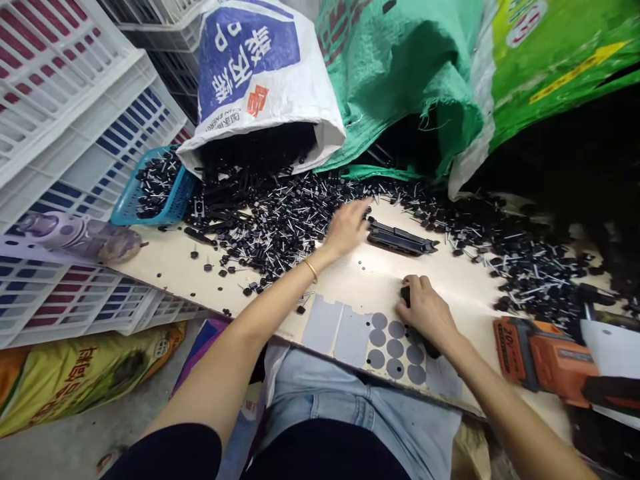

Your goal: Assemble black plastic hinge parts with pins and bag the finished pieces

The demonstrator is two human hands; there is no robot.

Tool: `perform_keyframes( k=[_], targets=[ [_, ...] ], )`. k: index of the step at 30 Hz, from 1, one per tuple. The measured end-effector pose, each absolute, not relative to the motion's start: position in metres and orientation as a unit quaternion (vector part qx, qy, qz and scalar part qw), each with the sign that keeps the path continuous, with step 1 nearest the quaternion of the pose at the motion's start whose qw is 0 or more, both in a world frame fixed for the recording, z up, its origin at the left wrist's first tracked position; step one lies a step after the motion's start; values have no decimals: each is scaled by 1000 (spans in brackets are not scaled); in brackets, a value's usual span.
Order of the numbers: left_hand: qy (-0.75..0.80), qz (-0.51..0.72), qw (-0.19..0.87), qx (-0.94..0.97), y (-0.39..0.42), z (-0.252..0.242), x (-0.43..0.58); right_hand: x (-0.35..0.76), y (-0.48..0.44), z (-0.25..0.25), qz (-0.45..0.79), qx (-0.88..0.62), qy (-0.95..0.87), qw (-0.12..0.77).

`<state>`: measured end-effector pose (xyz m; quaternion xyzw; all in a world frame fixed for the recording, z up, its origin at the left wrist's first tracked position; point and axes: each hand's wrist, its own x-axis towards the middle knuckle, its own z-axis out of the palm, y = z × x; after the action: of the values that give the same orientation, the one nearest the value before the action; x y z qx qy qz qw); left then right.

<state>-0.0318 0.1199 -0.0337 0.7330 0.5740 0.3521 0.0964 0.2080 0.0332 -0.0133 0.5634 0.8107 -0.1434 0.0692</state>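
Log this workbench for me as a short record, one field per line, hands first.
Left hand: reaching at the edge of the pinned black parts; grip unclear
Right hand: closed over a black piece, mostly covered
Beside left hand: long black assembly, lying on the tabletop
Near edge: grey discs and rectangles
Tool: orange power tool, right end
Left end: blue basket of black parts

White slatted crates [123, 83] stacked up the left side here; below them a yellow sack [90, 380] slumps by the grey floor [60, 447]; across the pale desk [470, 283], a white sack [295, 73] and green sacks [400, 73] crowd in; light glances off its top, deep shadow at right.
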Motion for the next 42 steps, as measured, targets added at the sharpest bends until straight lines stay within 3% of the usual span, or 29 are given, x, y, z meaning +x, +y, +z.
perform_keyframes(
  k=[4, 7, 12, 17, 20, 24, 28, 34, 42],
  targets=[
    [738, 343, 8, 581, 159, -30, -140, 218, -3, -42, -76, 546, 828, -105],
    [786, 242, 33, 568, 186, -23, -194, 228, -22, -49, -54, 540, 823, -171],
    [747, 119, -20, 654, 194, -10, -211, 232, -32, -49, -112, 561, 799, -187],
    [720, 189, -28, 667, 123, 14, -167, 241, -28, -40, -240, 610, 722, -220],
    [653, 210, 99, 720, 45, 10, -102, 240, -31, -37, -290, 619, 696, -219],
    [528, 215, 254, 781, -33, -30, -6, 228, -37, -39, -236, 631, 711, -204],
    [601, 237, 200, 737, -49, -66, 44, 221, -39, -44, -202, 631, 732, -162],
    [604, 307, 155, 719, -46, -80, 53, 207, -47, -41, -184, 594, 777, -98],
    [549, 289, 127, 774, -37, -84, 47, 211, -46, -48, -207, 576, 776, -153]
  ],
)
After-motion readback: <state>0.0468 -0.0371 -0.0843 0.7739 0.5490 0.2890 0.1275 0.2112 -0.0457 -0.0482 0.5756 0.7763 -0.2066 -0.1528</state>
